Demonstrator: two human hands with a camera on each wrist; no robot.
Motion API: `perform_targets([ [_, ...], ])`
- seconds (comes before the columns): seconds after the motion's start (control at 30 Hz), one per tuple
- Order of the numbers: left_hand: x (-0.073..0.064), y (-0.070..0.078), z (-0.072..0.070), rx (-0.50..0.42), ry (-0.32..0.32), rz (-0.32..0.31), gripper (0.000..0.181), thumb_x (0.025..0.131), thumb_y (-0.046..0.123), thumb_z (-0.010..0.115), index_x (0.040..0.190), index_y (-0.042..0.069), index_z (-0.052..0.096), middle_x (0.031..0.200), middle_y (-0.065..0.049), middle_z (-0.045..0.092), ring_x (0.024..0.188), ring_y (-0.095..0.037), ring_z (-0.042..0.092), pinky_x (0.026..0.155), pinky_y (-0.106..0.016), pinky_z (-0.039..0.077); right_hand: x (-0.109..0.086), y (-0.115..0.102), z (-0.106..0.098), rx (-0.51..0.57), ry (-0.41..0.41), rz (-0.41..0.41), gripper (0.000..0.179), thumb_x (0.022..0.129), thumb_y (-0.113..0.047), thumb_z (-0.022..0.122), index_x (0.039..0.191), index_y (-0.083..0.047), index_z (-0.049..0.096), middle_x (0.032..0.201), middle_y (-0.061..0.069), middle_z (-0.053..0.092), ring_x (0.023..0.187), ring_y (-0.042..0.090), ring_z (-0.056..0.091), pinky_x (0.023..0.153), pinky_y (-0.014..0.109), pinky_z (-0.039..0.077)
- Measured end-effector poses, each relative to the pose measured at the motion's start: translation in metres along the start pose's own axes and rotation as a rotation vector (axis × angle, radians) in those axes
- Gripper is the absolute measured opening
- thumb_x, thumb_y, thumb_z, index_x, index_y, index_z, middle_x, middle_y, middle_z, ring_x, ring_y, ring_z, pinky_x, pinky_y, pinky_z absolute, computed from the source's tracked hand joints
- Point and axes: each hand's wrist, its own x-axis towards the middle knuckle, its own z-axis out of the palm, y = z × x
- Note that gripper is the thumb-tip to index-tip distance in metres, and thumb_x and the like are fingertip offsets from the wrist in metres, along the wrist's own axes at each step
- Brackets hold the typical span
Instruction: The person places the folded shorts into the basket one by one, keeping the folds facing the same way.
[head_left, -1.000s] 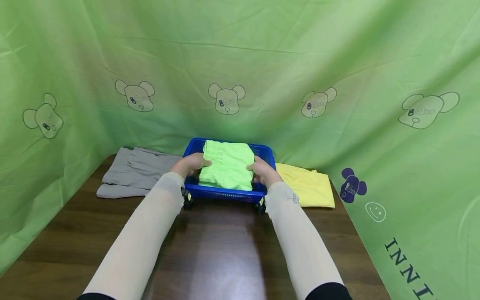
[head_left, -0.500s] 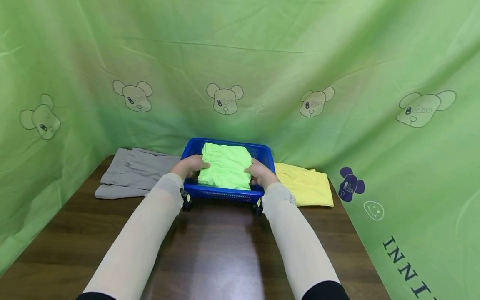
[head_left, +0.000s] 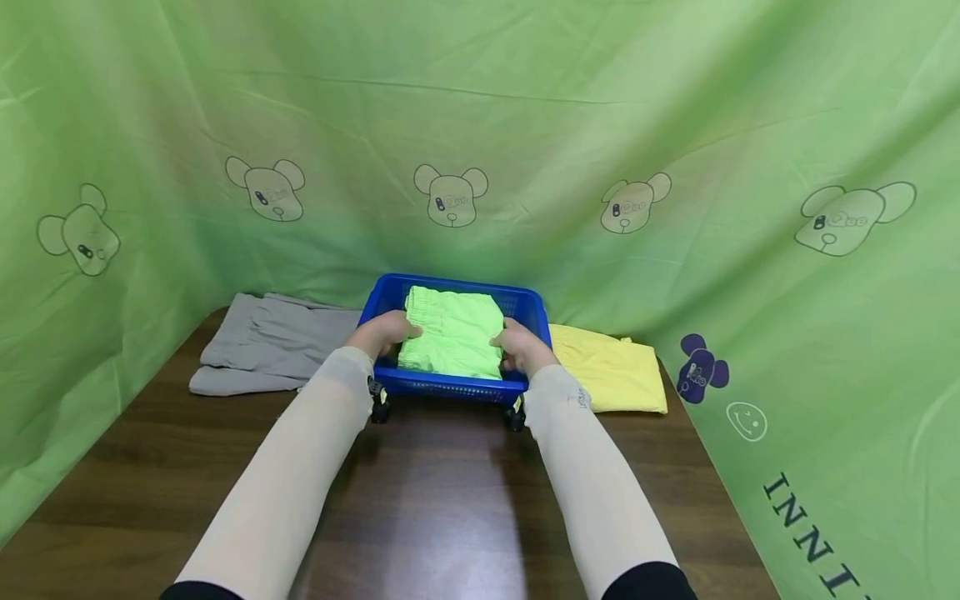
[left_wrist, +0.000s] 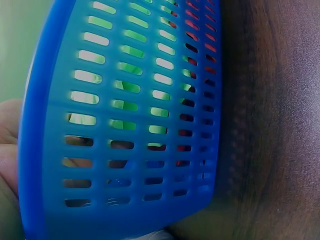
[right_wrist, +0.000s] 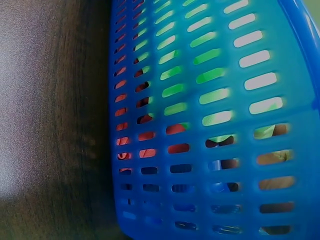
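Note:
Both hands hold a folded neon-green garment (head_left: 452,333) with a gathered elastic waistband, in the head view. It sits inside the rim of a blue slotted plastic basket (head_left: 438,386). At the waistband side my left hand (head_left: 386,331) pinches it, thumb on top and the other fingers mostly hidden. My right hand (head_left: 522,346) grips the opposite edge the same way. In the left wrist view the basket wall (left_wrist: 107,112) covers most of the work. Red material (right_wrist: 178,148) shows low through the slots in the right wrist view, beneath the green cloth.
A folded grey garment (head_left: 277,342) lies left of the basket, and a folded yellow one (head_left: 611,371) lies right of it. All stand on a dark wooden surface (head_left: 442,500). A green printed curtain (head_left: 525,108) hangs close behind and along both sides.
The green garment has settled slightly lower in the basket, with both hands keeping their hold. My left forearm has shifted a little to the right. The grey and yellow garments stay put.

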Motion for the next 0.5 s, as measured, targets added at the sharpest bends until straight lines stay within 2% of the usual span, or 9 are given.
perform_targets([
  [0.17,-0.0009,0.0000,0.0004,0.004,0.003,-0.004,0.070,0.108,0.034,0.050,0.164,0.011,0.016,0.143,-0.017,0.042,0.052,-0.013,0.018,0.061,-0.035,0.033,0.0001,-0.0001,-0.0001,-0.010,0.011,0.009,0.074,0.107,-0.004,0.045,0.166,-0.019,0.004,0.152,0.015,0.035,0.056,0.016,0.039,0.058,0.030,0.043],
  [0.23,-0.0009,0.0002,0.0012,-0.003,0.003,-0.001,0.070,0.108,0.033,0.050,0.165,0.011,0.015,0.140,-0.015,0.044,0.051,-0.013,0.018,0.061,-0.034,0.033,-0.0006,0.0000,0.0001,-0.012,0.015,0.015,0.075,0.106,-0.004,0.046,0.166,-0.020,0.003,0.152,0.014,0.035,0.056,0.016,0.039,0.058,0.030,0.044],
  [0.27,-0.0010,0.0005,0.0016,-0.009,0.006,0.001,0.070,0.108,0.033,0.050,0.165,0.011,0.015,0.135,-0.014,0.047,0.051,-0.013,0.018,0.061,-0.034,0.033,-0.0006,0.0001,0.0004,-0.009,0.013,0.017,0.075,0.106,-0.004,0.046,0.166,-0.020,0.004,0.151,0.015,0.036,0.057,0.016,0.040,0.058,0.030,0.044],
  [0.33,-0.0007,0.0009,0.0023,-0.021,0.010,0.004,0.070,0.108,0.033,0.050,0.165,0.011,0.015,0.110,-0.008,0.052,0.051,-0.013,0.018,0.059,-0.034,0.032,-0.0017,0.0000,0.0005,-0.013,0.019,0.023,0.076,0.106,-0.004,0.046,0.166,-0.020,0.002,0.151,0.014,0.035,0.056,0.015,0.038,0.058,0.030,0.044],
  [0.4,-0.0007,0.0015,0.0029,-0.034,0.014,0.008,0.071,0.108,0.032,0.050,0.165,0.011,0.014,0.085,-0.001,0.046,0.050,-0.013,0.017,0.058,-0.033,0.032,-0.0029,-0.0004,0.0007,-0.022,0.025,0.026,0.077,0.106,-0.005,0.047,0.166,-0.019,0.001,0.153,0.014,0.033,0.056,0.015,0.036,0.058,0.029,0.044],
  [0.43,-0.0013,0.0020,0.0030,-0.041,0.018,0.013,0.071,0.108,0.032,0.050,0.165,0.011,0.012,0.080,0.000,0.046,0.050,-0.012,0.017,0.057,-0.033,0.031,-0.0031,-0.0005,0.0009,-0.023,0.026,0.028,0.077,0.106,-0.005,0.048,0.166,-0.019,0.001,0.154,0.014,0.032,0.055,0.015,0.036,0.058,0.029,0.044],
  [0.5,-0.0013,0.0030,0.0035,-0.051,0.028,0.016,0.072,0.109,0.032,0.050,0.165,0.011,0.010,0.082,-0.003,0.053,0.050,-0.012,0.016,0.054,-0.032,0.029,-0.0038,-0.0009,0.0005,-0.025,0.031,0.034,0.079,0.106,-0.005,0.048,0.166,-0.019,-0.001,0.159,0.012,0.025,0.055,0.015,0.034,0.058,0.029,0.043],
])
